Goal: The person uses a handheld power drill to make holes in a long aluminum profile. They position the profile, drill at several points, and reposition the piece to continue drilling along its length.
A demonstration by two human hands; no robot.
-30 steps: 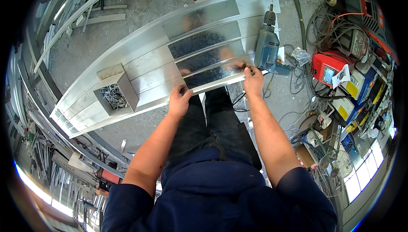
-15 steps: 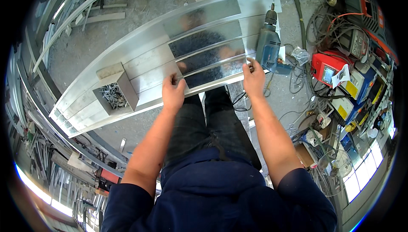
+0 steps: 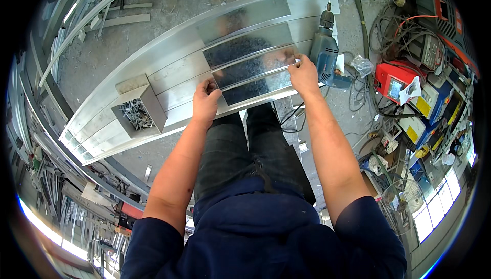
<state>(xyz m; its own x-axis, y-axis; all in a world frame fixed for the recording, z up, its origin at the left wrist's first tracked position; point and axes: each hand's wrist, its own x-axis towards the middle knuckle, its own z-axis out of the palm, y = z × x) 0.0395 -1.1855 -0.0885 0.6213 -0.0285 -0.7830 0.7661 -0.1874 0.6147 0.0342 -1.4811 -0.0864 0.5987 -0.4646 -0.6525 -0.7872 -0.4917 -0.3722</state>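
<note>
Several shiny metal strips lie side by side across a long, curved-edged pale metal panel (image 3: 179,69) in front of me. My left hand (image 3: 205,104) has its thumb and fingers closed on the left end of one strip (image 3: 251,70). At that strip's right end, my right hand (image 3: 305,78) pinches the edge between thumb and fingers. A second strip (image 3: 240,95) lies nearer to me. Just right of my right hand, a blue-grey power drill (image 3: 323,54) lies on the panel with its bit pointing away. The fingertips are partly hidden.
An open metal box (image 3: 156,107) of screws (image 3: 137,115) sits on the panel's left part. Metal profiles (image 3: 43,95) crowd the far left. On the right are cables (image 3: 388,33), a red machine (image 3: 394,82), a fan (image 3: 404,199) and other tools on the floor.
Both hands have moved slightly away from me over the panel, and the right has also shifted a little left. The drill and the screw box stay in place.
</note>
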